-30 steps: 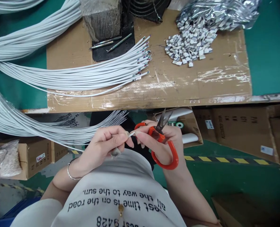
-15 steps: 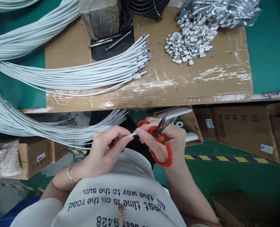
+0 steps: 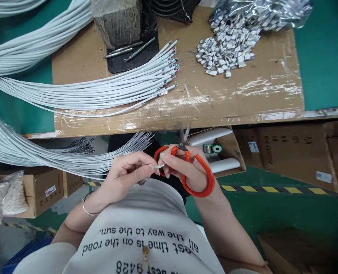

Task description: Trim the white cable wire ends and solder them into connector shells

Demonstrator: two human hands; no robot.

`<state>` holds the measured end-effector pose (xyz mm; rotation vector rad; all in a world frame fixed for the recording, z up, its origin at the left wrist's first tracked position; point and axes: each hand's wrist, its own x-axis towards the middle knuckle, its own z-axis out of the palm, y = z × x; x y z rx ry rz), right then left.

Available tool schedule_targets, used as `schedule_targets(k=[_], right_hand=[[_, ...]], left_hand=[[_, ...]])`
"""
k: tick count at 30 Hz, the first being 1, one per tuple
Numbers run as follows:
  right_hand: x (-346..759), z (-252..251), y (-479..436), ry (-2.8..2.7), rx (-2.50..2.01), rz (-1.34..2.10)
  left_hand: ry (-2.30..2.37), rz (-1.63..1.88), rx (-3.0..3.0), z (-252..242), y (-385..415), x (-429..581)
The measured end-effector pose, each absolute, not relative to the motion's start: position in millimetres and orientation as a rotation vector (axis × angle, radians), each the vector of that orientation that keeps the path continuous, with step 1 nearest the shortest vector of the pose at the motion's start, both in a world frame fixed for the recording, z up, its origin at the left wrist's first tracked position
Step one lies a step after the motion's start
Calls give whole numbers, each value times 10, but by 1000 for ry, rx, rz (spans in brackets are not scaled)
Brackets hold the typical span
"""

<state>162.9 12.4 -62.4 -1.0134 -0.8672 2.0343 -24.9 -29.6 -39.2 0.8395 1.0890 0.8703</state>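
My left hand (image 3: 129, 173) pinches a white cable (image 3: 158, 166) near its end, which sticks out to the right between thumb and forefinger. Red-handled scissors (image 3: 209, 179) hang on the fingers of my right hand (image 3: 188, 167), their blades parted and pointing away from me toward the table edge. The right thumb and fingertips are close to the cable's tip; whether they touch it I cannot tell. A bundle of white cables (image 3: 100, 161) runs in from the left behind my left hand.
On the cardboard-covered table (image 3: 186, 110) lie more white cables (image 3: 114, 91) with coloured wire ends, a heap of small white connectors (image 3: 228, 53), metal pens (image 3: 140, 49) and a weight block (image 3: 117, 26). Below the edge, an open box (image 3: 234, 152) holds a solder spool (image 3: 217, 148).
The scissors have turned in my right hand, their blades swinging from up-right to pointing away from me. My right fingers have moved slightly off the cable end, which now shows more.
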Motion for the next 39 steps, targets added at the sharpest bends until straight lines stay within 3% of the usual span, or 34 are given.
schedule_targets(k=[6,12,39], right_hand=[[1691,-496,87,-1150,-1036,1680],[1677,-446,49,-1229,-1093,1556],[1651,-513,15,-1178,-1113,1550]], left_hand=[[1240,919,957,-389,-311,-241],[1263,963,1099,-392,-336,-223],[1455,1130,1879,-477,-417,-179]])
